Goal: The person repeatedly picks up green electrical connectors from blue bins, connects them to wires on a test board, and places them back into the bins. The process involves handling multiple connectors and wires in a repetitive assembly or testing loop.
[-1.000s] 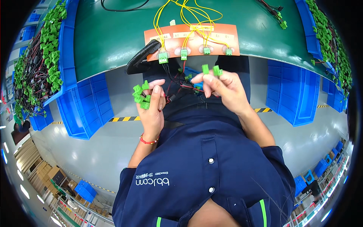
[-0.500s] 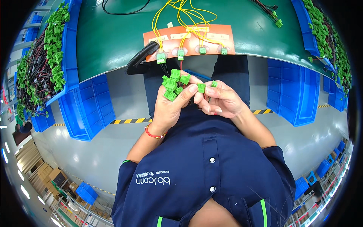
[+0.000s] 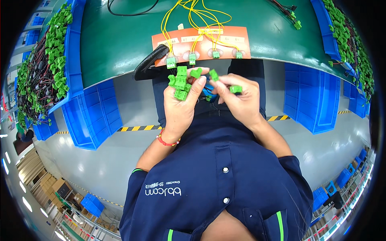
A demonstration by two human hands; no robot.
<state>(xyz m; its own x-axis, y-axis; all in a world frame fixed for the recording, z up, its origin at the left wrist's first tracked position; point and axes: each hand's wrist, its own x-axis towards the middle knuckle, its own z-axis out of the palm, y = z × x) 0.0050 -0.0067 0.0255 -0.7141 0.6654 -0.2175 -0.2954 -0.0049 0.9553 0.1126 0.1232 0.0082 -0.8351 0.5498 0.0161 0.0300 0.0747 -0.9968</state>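
My left hand (image 3: 181, 106) is closed around a bunch of green plug connectors (image 3: 180, 83), which stick up between the thumb and fingers. One more green connector sits by its thumb tip. To the right, my right hand (image 3: 240, 100) pinches a green connector (image 3: 213, 75) between thumb and fingertips. A second green connector (image 3: 236, 89) rests against the back of that thumb. Just beyond the hands, an orange board (image 3: 205, 32) lies on the table edge, with several green sockets (image 3: 192, 59) along its near side and yellow wires (image 3: 194, 20) running from them.
A black curved piece (image 3: 150, 62) lies at the board's left end. Blue bins heaped with green connectors and dark cables flank the green table (image 3: 116, 40) on the left (image 3: 74, 52) and right (image 3: 321, 28). Below hang blue crates (image 3: 94, 116). Loose cables (image 3: 287, 12) lie at the far right.
My right hand has turned over and moved up slightly, bringing its pinched connector up beside the left thumb. The left hand's bunch has shifted slightly left and up.
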